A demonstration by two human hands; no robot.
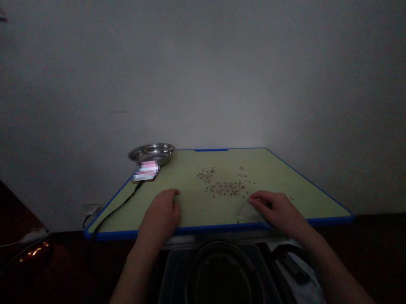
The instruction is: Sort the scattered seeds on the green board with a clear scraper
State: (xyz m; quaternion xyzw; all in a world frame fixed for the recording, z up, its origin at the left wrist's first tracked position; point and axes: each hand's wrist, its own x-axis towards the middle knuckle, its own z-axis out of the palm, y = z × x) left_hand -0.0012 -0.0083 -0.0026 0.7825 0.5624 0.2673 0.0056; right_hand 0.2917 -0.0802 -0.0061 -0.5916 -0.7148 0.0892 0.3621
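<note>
My left hand (162,211) rests palm down on the green board with a blue rim (302,179), fingers loosely curled and holding nothing. My right hand (274,207) lies near the board's front edge, its fingertips on a small pale round thing (245,212) that I cannot make out. Several small reddish-brown seeds (225,186) are scattered on the board between and beyond the hands.
A steel bowl (151,153) stands at the board's far left corner, with a blurred phone-like object (146,171) and its black cable (114,212) beside it. A dark round bowl (221,283) sits in a tray below me. A plain wall stands behind.
</note>
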